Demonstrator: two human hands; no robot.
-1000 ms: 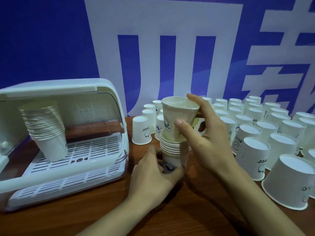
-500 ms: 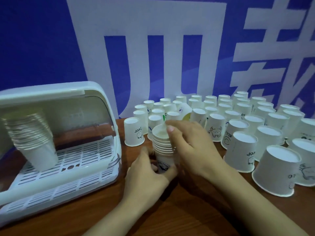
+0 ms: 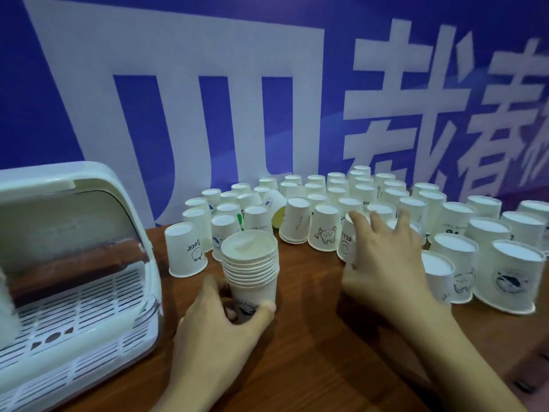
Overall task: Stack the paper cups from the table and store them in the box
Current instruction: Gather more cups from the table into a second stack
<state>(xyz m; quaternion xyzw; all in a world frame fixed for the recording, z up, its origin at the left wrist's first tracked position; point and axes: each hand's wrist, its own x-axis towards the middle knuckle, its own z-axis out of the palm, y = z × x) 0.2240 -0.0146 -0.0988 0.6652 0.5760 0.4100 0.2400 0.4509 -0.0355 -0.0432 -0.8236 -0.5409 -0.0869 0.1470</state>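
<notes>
In the head view we see our left hand (image 3: 219, 322) wrapped around the base of the stack of paper cups (image 3: 251, 269), which stands upright on the wooden tabletop (image 3: 312, 352) just right of the box (image 3: 74, 263). The stack's open mouth faces up, with many rims nested closely below it. Our right hand (image 3: 386, 263) reaches to the right with fingers spread, its fingertips laid on an upturned cup (image 3: 349, 242) in the near row; we cannot tell whether it grips that cup yet. The loose paper cups (image 3: 326, 203) stand upside down in rows across the far and right side of the tabletop. The box sits at the left with its lid raised, showing a white slotted tray (image 3: 83, 310) inside. A blue and white banner (image 3: 267, 84) fills the far side.
</notes>
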